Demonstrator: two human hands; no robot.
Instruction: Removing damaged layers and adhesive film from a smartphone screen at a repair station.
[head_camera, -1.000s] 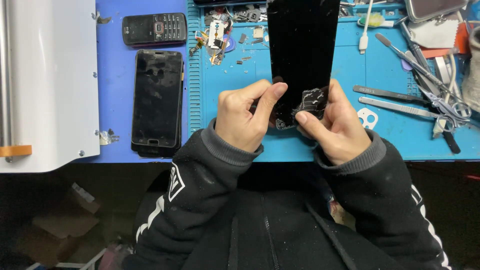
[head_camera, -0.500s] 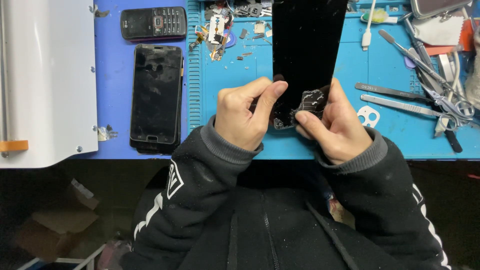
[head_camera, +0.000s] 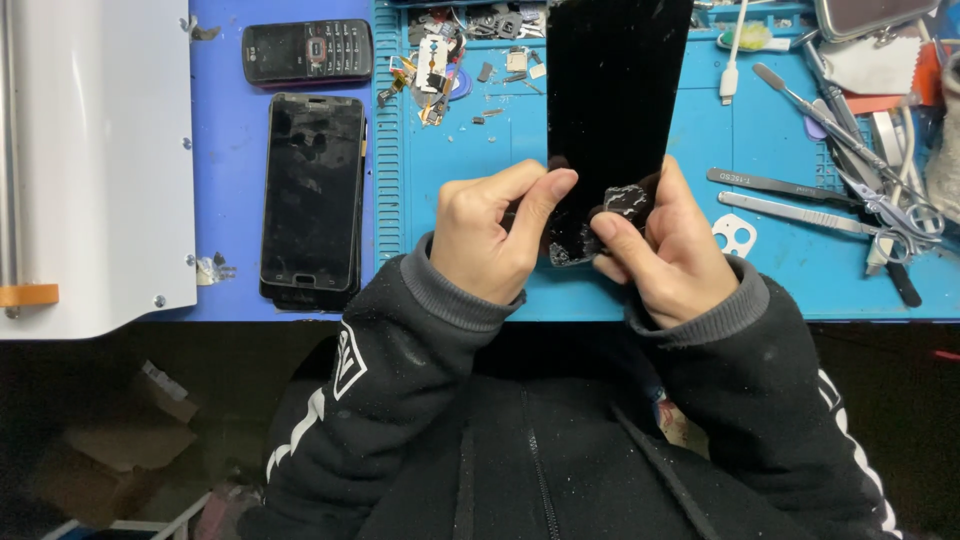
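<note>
A long black phone screen panel (head_camera: 615, 90) stands tilted over the teal work mat (head_camera: 470, 150), its near end between both hands. My left hand (head_camera: 490, 240) pinches the panel's lower left edge with thumb and forefinger. My right hand (head_camera: 665, 255) grips the lower right corner, where a crumpled black strip of film or adhesive (head_camera: 628, 200) is pressed under the thumb. The panel's near end is partly hidden by my fingers.
A black smartphone (head_camera: 312, 195) and a small keypad phone (head_camera: 307, 52) lie on the blue surface at left, beside a white machine (head_camera: 95, 160). Tweezers (head_camera: 790, 185), scissors, a white cable and small parts lie around the mat. The table's edge runs just under my wrists.
My hands and the panel hold almost the same position; the view has shifted slightly and my right thumb has pressed the crumpled strip a bit closer against the panel.
</note>
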